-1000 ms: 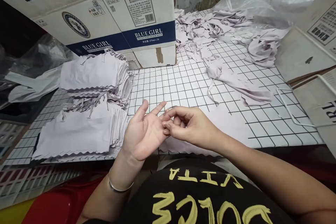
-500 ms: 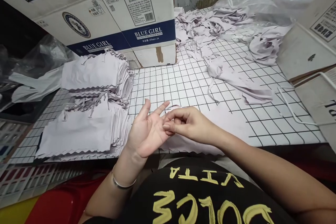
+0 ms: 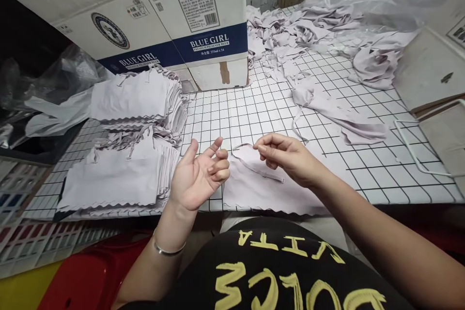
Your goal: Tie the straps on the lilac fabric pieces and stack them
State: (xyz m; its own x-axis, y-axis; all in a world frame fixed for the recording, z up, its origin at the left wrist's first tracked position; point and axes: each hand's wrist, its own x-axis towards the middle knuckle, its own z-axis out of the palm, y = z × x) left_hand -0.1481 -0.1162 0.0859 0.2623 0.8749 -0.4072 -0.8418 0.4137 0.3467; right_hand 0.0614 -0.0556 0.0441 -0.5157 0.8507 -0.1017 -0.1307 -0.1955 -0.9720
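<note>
We note the left hand (image 3: 198,179) palm up, thumb and forefinger spread, the other fingers curled in; we see nothing in it. Right hand (image 3: 288,155): fingers bent, thumb and forefinger close at the tips; we cannot tell whether they meet or pinch anything. The hands are apart. The cloth (image 3: 254,193) lies flat at the near edge of the table (image 3: 210,111), below and beside the right hand, wavy hem toward the wearer. Its strap (image 3: 261,172) loops across it. Left of the left hand we record two stacks, a near one (image 3: 109,181) and a far one (image 3: 129,97), the latter before the carton (image 3: 218,68). Beyond the right hand: a crumpled piece (image 3: 337,114), then a loose heap (image 3: 305,31).
</note>
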